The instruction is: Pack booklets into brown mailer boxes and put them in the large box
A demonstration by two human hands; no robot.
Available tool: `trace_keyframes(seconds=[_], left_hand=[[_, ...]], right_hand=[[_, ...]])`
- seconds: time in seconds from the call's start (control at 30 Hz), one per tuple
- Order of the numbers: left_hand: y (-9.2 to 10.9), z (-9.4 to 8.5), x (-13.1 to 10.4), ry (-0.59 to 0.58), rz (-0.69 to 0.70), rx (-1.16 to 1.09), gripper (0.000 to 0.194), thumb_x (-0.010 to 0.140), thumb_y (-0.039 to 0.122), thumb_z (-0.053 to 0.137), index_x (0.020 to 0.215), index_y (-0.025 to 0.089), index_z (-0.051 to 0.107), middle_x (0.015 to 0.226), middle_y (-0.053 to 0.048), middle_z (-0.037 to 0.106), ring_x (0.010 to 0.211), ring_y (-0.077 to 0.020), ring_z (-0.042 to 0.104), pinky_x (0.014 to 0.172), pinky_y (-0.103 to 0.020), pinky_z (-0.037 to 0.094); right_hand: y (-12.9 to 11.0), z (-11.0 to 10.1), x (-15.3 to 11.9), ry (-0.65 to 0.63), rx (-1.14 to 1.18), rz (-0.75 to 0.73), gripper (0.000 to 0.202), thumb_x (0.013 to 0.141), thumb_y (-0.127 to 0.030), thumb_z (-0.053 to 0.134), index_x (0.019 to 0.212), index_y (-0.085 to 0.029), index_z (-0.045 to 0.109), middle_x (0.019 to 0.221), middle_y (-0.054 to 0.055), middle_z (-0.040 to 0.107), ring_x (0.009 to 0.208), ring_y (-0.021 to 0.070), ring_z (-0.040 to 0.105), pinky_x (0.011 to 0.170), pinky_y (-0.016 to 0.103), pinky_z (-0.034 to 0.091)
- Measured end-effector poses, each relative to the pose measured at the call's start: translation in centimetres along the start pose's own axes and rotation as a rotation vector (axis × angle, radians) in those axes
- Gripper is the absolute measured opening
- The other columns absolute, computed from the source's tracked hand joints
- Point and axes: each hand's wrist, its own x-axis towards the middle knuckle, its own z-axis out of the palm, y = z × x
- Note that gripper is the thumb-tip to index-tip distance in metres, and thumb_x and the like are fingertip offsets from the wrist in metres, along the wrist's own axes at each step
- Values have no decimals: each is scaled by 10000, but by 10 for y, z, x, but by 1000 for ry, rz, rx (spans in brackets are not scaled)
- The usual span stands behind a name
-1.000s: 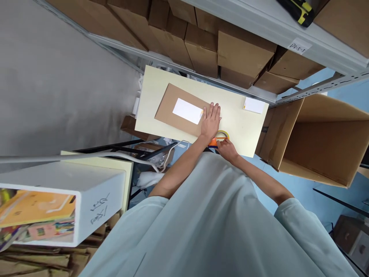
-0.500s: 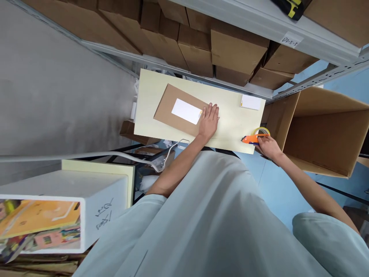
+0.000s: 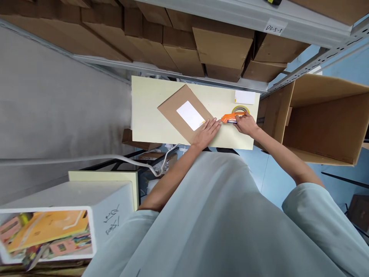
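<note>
A flat brown cardboard mailer [image 3: 173, 109] with a white label [image 3: 190, 115] lies slanted on the pale yellow tabletop [image 3: 147, 127]. My left hand [image 3: 206, 134] rests on its near right edge, fingers stretched out flat. In my right hand [image 3: 246, 125] is an orange tape dispenser [image 3: 229, 117] carrying a roll of yellow-rimmed tape [image 3: 240, 109]. The dispenser's front end is close to the fingertips of my left hand, by the right corner of the mailer; whether tape touches the cardboard is too small to tell.
A stack of white labels [image 3: 245, 97] lies at the table's far right. Large open cardboard box [image 3: 323, 127] stands to the right. Boxes [image 3: 221, 42] fill the shelf beyond the table. At lower left a white foam box [image 3: 112, 219] holds colourful packages; a white cable [image 3: 121, 157] crosses nearby.
My right hand has brought the tape dispenser leftward and away from me, over the table to the mailer. The mailer has turned clockwise, with my left hand still on it.
</note>
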Motion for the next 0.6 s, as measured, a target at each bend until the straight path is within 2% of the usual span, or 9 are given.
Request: trace_keyframes(seconds=[0.2, 0.4, 0.6], left_hand=[[3, -1, 2, -2, -28, 7, 701, 1041, 3, 295, 1720, 143, 403, 1781, -142, 370, 1704, -277, 213, 1420, -617, 211], [6, -4, 5, 2, -86, 3, 714, 1039, 10, 269, 1721, 159, 417, 1778, -116, 377, 1693, -278, 223, 1426, -589, 211], [8, -8, 6, -11, -117, 32, 724, 1024, 0, 277, 1723, 138, 404, 1773, -139, 377, 1695, -288, 214, 1418, -609, 215]], right_hand=[[-27, 2, -4, 37, 62, 81, 471, 1096, -330, 395, 1321, 42, 575, 1053, 307, 793, 954, 400, 753, 1063, 495, 339], [-67, 4, -4, 70, 144, 208, 423, 1060, -175, 368, 1316, 68, 600, 1063, 321, 782, 957, 400, 762, 1036, 505, 364], [-74, 1, -4, 94, 195, 309, 397, 1037, -169, 431, 1302, 50, 628, 1045, 319, 789, 943, 381, 760, 1050, 498, 362]])
